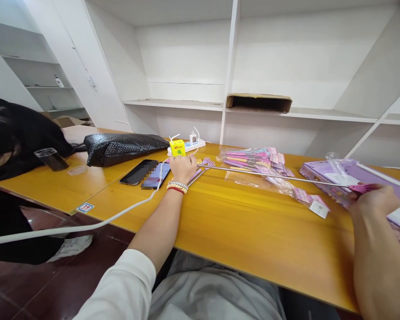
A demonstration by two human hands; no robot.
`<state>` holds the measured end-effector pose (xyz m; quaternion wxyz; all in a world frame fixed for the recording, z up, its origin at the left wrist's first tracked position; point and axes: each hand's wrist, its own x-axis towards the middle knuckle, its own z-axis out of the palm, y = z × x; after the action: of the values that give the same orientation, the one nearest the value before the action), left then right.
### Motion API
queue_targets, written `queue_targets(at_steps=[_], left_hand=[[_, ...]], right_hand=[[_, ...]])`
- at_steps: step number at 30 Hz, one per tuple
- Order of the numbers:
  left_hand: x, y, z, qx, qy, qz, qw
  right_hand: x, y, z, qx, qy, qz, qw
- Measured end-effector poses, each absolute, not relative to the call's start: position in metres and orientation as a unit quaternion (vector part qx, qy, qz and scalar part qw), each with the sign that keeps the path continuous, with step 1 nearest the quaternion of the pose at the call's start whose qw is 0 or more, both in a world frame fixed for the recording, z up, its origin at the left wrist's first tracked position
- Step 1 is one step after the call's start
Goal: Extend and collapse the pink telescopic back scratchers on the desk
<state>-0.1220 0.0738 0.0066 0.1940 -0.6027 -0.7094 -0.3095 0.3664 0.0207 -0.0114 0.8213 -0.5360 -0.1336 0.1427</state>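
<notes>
1. Metal rod (270, 175): thin, pink piece (360, 188) on its right end. Spans between both hands, above the bench (253, 231), slight downward slope to the right.
2. Left hand (183, 169): closed, gripping the rod's left end. Bracelets (177, 186) on the wrist.
3. Right hand (375, 200): closed, gripping the pink piece. Purple package (383, 178) lies on the bench near it; contents can't be made out.
4. Fork-shaped heads (206, 162), purple and yellow: on the bench, just right of the left hand.
5. Clear plastic bags (250, 161) with pink items: beyond the rod, mid-bench. White label (319, 207) at their near right end.
6. Yellow box (178, 148): just beyond the left hand, in front of the power strip (200, 144), which has a white plug (193, 138) in it.
7. Two phones (140, 172): side by side, left of the left hand. White cable (120, 214) runs from the lower left up past the left wrist.
8. Black bubble-wrap parcel (123, 147): further left. Dark cup (51, 159) on its side, near a person in black (26, 133).
9. Open cardboard box (259, 103): on the shelf (333, 114) behind.
</notes>
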Motion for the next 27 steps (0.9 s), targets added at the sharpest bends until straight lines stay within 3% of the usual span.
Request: queue_targets(at_steps=[2, 5, 12, 17, 20, 27], left_hand=[[-0.112, 0.069, 0.008, -0.625, -0.702, -0.294, 0.172], [-0.089, 0.058, 0.01, -0.668, -0.682, -0.265, 0.134], [-0.024, 0.021, 0.004, -0.767, -0.615, -0.18, 0.014], [-0.005, 0.009, -0.005, -0.799, -0.58, -0.157, -0.022], [-0.005, 0.011, -0.008, -0.809, -0.56, -0.177, -0.002], [-0.006, 0.019, -0.014, -0.849, -0.457, -0.264, 0.021]], right_hand=[[0.346, 0.022, -0.008, -0.554, -0.144, 0.153, 0.805], [0.302, 0.026, -0.012, -0.54, -0.303, 0.245, 0.746], [0.199, 0.024, -0.037, -0.533, -0.549, 0.382, 0.519], [0.178, 0.021, -0.039, -0.517, -0.634, 0.373, 0.438], [0.182, 0.022, -0.038, -0.506, -0.626, 0.375, 0.46], [0.188, 0.02, -0.023, -0.439, -0.47, 0.418, 0.641]])
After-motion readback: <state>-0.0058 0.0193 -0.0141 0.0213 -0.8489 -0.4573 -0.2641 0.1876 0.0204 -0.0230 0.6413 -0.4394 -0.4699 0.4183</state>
